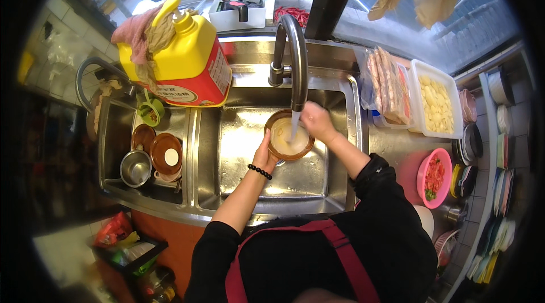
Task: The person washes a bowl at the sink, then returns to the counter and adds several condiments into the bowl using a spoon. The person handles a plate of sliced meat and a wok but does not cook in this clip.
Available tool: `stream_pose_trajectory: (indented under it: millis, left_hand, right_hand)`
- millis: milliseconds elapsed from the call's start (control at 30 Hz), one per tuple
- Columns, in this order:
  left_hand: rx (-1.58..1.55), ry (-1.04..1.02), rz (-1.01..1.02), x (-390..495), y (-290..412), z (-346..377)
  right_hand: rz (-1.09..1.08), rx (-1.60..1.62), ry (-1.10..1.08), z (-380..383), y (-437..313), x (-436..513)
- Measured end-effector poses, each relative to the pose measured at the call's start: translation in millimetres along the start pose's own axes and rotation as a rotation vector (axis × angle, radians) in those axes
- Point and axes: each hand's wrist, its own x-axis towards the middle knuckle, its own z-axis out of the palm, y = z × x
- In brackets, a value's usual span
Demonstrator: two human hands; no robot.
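Note:
My left hand (265, 155), with a black bead bracelet at the wrist, holds a brown bowl (310, 150) by its left rim over the right sink basin (230, 150). Water runs from the curved metal faucet (300, 60) into the bowl, which contains cloudy liquid. My right hand (314, 121) is blurred and bent beside the stream, at the bowl's upper right rim; whether it grips anything does not show. In the left basin lie brown dishes (164, 162), a small metal pot (135, 169) and a green cup (151, 112).
A large yellow detergent jug (191, 52) draped with cloths stands behind the divider. To the right are bagged meat (389, 90), a tub of peeled pale pieces (436, 105) and a pink bowl of chopped red food (434, 177). A dish rack (489, 132) lines the far right.

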Motion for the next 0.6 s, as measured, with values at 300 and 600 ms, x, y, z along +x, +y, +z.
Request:
stream_pose_trajectory:
  millis: [300,600]
  left_hand:
    - [0.291,0.104,0.011,-5,1,-14]
    - [0.368,0.108,0.013,-2,1,-17]
  right_hand:
    - [0.089,-0.249,-0.786,35,-35,-55]
    - [-0.011,-0.219,-0.856,33,-42,-47]
